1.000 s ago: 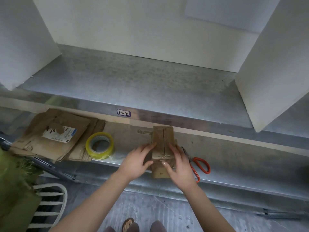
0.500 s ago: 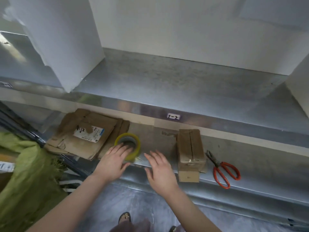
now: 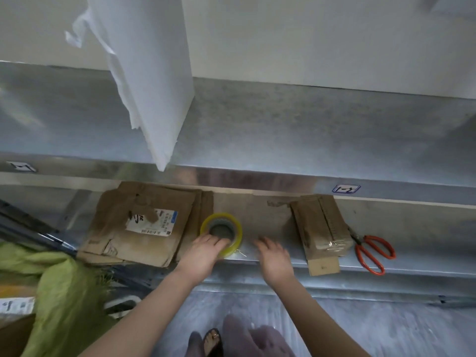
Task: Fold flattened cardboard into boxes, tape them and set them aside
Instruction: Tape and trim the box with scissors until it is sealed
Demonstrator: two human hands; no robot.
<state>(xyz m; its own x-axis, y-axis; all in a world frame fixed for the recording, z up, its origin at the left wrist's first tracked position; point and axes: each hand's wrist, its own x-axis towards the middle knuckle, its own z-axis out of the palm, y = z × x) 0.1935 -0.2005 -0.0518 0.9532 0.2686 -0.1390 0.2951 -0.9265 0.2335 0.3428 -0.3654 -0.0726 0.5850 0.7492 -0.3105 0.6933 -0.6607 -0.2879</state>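
On the lower metal shelf (image 3: 412, 235), toward 6 o'clock of the view, the work items are lying in one row. The roll of yellow tape (image 3: 238, 232) is lying flat near the shelf's front edge. The left hand (image 3: 204, 253) is gripping it from the 6 o'clock side, with the fingers curling over the near rim and the tips reaching into the core. The right hand (image 3: 274, 256) is hovering at 3 o'clock of the roll, apart from it, with fingers loosely spread and holding nothing. Motion blur is hiding whether it is touching the shelf.

The folded cardboard box (image 3: 320, 225) is sitting at 3 o'clock of the right hand, apart from both hands, its long side running front to back. Clear tape is glinting across its near end, and one flap (image 3: 323, 265) is sticking out past the shelf's front edge. The orange-handled scissors (image 3: 371, 251) are lying just at 3 o'clock of the box, blades pointing toward 11 o'clock.

The stack of flattened cardboard (image 3: 123, 240) is lying at 9 o'clock of the roll and touching it. Its top piece is bearing a white shipping label (image 3: 154, 224). A green sack (image 3: 64, 292) is bulging at 8 o'clock of the view. A white sheet (image 3: 154, 73) is hanging at 11 o'clock, above the upper shelf.
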